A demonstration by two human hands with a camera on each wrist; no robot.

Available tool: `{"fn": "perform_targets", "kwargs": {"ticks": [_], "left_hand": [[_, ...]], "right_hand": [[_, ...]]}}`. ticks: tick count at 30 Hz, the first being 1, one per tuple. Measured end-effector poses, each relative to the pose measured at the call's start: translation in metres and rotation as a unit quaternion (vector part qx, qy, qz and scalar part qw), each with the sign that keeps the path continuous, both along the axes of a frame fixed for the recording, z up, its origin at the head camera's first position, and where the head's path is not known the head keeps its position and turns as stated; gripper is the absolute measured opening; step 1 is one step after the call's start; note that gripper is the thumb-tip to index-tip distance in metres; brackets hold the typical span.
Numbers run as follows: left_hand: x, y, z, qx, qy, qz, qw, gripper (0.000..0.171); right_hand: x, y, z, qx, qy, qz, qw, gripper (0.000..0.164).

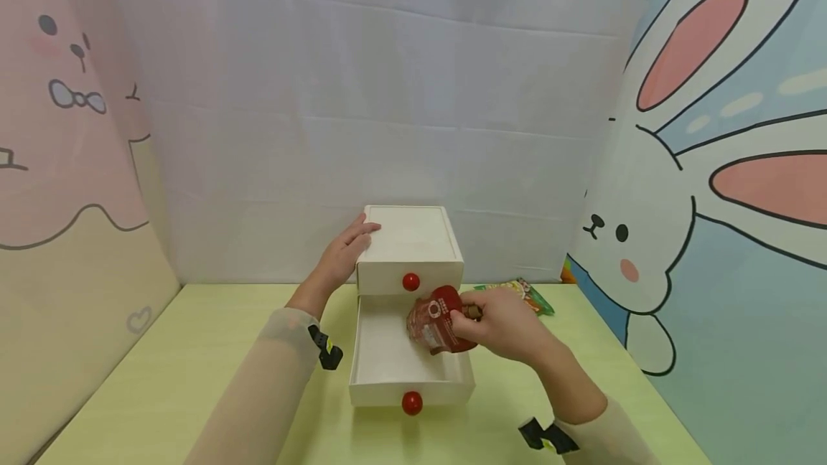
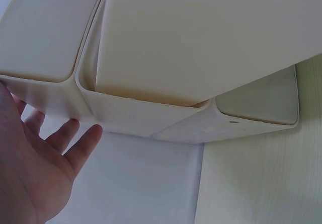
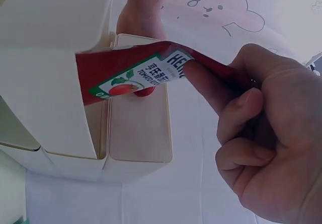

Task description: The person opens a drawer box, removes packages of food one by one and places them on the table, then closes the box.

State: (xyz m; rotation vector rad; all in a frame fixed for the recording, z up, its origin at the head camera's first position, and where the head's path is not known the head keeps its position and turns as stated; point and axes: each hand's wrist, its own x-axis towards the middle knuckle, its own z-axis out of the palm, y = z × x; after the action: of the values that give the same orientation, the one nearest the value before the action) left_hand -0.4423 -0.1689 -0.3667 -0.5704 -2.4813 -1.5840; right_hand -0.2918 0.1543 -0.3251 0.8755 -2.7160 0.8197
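Observation:
A white drawer box stands on the table, with its upper drawer closed and its lower drawer pulled out. My left hand rests against the left top edge of the box, its fingers extended. In the left wrist view that hand lies along the box's outer side. Over the right part of the lower drawer, my right hand pinches a red Heinz tomato ketchup pouch. The right wrist view shows the label on the pouch, its far end meeting the drawer wall.
Red round knobs sit on the upper drawer and lower drawer. A green snack packet lies behind my right hand, partly hidden by it. White cloth hangs behind the table, with cartoon-printed panels at both sides.

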Motion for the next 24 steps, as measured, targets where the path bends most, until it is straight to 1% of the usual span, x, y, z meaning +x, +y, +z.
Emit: {"fn": "perform_targets", "kwargs": {"ticks": [3,5,8,12,15,17,19,21,23,24], "left_hand": [[0.0,0.0,-0.002,0.001,0.001,-0.001,1.0,0.052],[0.0,0.0,-0.002,0.0,0.001,-0.002,1.0,0.052],[0.001,0.0,-0.002,0.0,0.002,-0.003,1.0,0.052],[0.002,0.0,-0.001,0.0,0.003,-0.003,1.0,0.053],[0.001,0.0,-0.001,0.002,0.002,-0.002,1.0,0.053],[0.0,0.0,-0.002,0.003,0.001,-0.001,1.0,0.053],[-0.001,0.0,-0.003,0.003,-0.001,0.0,1.0,0.053],[-0.001,0.0,-0.003,0.004,-0.003,0.001,1.0,0.052],[-0.001,0.0,-0.003,0.004,-0.003,0.001,1.0,0.052],[-0.001,0.0,-0.003,0.004,-0.003,0.001,1.0,0.052]], "right_hand": [[-0.001,0.005,-0.001,-0.022,-0.013,0.011,1.0,0.021],[-0.001,0.008,-0.001,-0.043,-0.028,0.02,0.998,0.017],[0.0,0.014,-0.001,-0.094,-0.05,0.034,0.994,0.015],[-0.001,0.025,0.002,-0.18,-0.067,0.044,0.98,0.019],[-0.001,0.035,0.005,-0.238,-0.065,0.042,0.968,0.018],[-0.001,0.043,0.008,-0.276,-0.054,0.04,0.959,0.017],[0.0,0.053,0.01,-0.329,-0.046,0.04,0.942,0.019],[0.0,0.063,0.012,-0.38,-0.041,0.038,0.923,0.026],[0.001,0.072,0.014,-0.42,-0.036,0.024,0.907,0.032],[0.001,0.077,0.015,-0.435,-0.036,0.01,0.9,0.034]]}}
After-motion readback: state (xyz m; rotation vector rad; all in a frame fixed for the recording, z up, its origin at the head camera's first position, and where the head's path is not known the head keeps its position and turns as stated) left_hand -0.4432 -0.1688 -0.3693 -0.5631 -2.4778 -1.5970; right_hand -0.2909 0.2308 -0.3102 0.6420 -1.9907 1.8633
